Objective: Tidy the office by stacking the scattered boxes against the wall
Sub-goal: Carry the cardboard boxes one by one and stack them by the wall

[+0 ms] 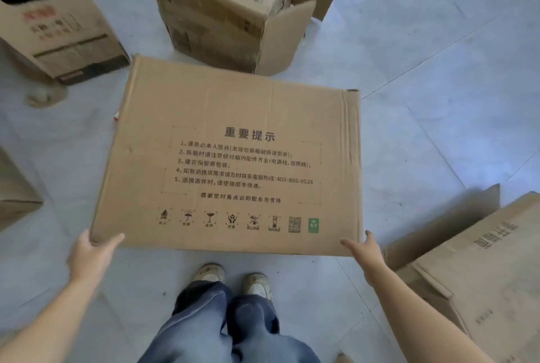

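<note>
both hands on the printed box

head view: a wide flat brown cardboard box (pixel 233 158) with black print lies over the grey tiled floor (pixel 438 70). the left hand (pixel 93 251) grips its near left corner, thumb on top, and the right hand (pixel 365 248) grips the near right corner. other brown cardboard boxes (pixel 222 12) stand around it

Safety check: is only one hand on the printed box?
No, the left hand and right hand each hold a near corner of the box.
</note>
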A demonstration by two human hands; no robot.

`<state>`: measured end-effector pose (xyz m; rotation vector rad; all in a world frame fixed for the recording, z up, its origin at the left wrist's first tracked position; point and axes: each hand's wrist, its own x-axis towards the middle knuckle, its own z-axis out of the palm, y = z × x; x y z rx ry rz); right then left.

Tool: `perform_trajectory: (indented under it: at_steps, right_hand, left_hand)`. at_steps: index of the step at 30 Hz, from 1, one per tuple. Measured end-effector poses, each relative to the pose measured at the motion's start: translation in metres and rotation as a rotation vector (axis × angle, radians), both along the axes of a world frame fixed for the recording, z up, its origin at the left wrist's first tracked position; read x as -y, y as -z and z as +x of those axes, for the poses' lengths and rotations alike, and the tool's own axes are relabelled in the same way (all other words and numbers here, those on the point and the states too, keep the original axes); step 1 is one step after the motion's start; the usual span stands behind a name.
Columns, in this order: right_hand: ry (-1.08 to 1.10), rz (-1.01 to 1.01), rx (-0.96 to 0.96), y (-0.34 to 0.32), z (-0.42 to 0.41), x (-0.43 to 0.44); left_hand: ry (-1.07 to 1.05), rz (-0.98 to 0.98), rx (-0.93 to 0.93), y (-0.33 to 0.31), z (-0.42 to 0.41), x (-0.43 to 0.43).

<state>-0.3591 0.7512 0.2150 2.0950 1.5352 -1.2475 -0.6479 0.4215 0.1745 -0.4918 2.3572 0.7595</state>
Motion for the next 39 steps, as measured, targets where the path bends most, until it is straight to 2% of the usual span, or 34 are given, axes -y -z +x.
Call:
perform_trajectory:
  at_steps: [7, 12, 17, 20, 23, 26, 29, 31, 35, 39]
  right_hand:
    - [0.128, -0.032, 0.028, 0.045, 0.013, -0.01]
    - [0.173, 0.009, 0.009, 0.018, 0.023, -0.02]
    - [0.174, 0.057, -0.01, -0.053, 0.034, -0.024]
    - [0.224, 0.101, -0.001, -0.105, 0.034, -0.035]
    - [0.22, 0.17, -0.06, -0.153, 0.035, -0.051]
    - [0.313, 0.206, -0.194, -0.214, 0.028, -0.059]
    - [0.357, 0.159, -0.321, -0.27, 0.032, -0.063]
    - [0.312, 0.117, -0.357, -0.309, 0.04, -0.063]
    - [0.175, 0.078, -0.319, -0.365, 0.07, -0.055]
    - [0.205, 0.157, -0.32, -0.408, 0.096, -0.043]
  left_hand:
    - [-0.172, 0.14, 0.131, 0.035, -0.017, 0.015]
    - [-0.231, 0.233, 0.125, -0.005, -0.008, 0.012]
    - [-0.292, 0.308, 0.027, -0.073, -0.005, 0.003]
    - [-0.356, 0.377, 0.038, -0.128, -0.007, -0.009]
    - [-0.299, 0.405, 0.004, -0.185, -0.02, -0.02]
    - [-0.166, 0.412, -0.028, -0.244, -0.025, -0.033]
    - [-0.019, 0.311, -0.061, -0.296, -0.021, -0.045]
    - [0.059, 0.225, -0.099, -0.328, -0.015, -0.048]
    - [0.086, 0.101, -0.134, -0.379, 0.009, -0.047]
    - [0.119, 0.045, -0.233, -0.427, 0.028, -0.067]
